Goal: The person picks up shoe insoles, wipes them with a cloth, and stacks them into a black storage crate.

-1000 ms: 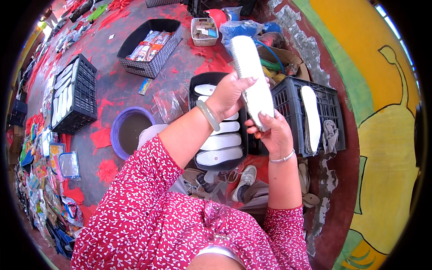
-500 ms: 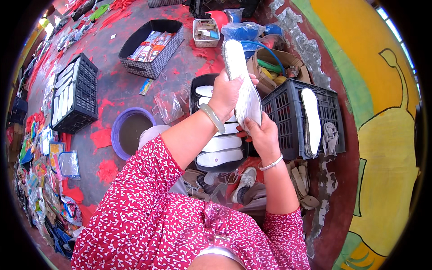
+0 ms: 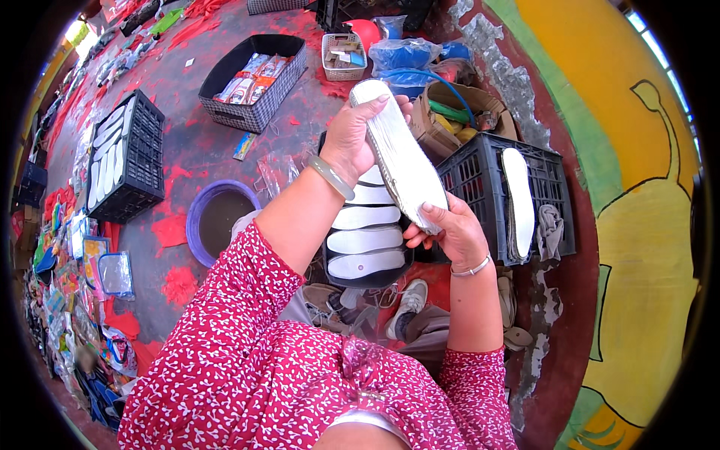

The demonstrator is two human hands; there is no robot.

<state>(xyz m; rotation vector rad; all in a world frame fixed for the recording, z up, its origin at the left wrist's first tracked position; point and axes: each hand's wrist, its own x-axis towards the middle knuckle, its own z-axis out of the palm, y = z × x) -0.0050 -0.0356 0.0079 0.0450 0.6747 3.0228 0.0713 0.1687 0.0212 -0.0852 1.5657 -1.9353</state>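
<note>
- White insoles (image 3: 401, 161) are held as one slanting stack, raised above the black box (image 3: 375, 282), with the far end leaning to the left.
- The stack's far end is gripped by the left hand (image 3: 354, 136): the thumb is laid across the upper face, and the fingers are wrapped beneath, with tips showing past the right edge.
- The near end is held by the right hand (image 3: 454, 229), thumb on top and fingers curled below.
- Since half a second ago, the left hand has been shifted closer to the far end, and the stack has been swung to a stronger slant.
- By this, it is judged, the stack is supported near both ends and is still being handled, not set down.
- More insoles (image 3: 365, 240) are laid crosswise in the black box; its far part is hidden by the left arm.
- Another stack (image 3: 517, 199) is rested on the dark crate (image 3: 472, 169) to the right, beside a grey cloth (image 3: 550, 225).
</note>
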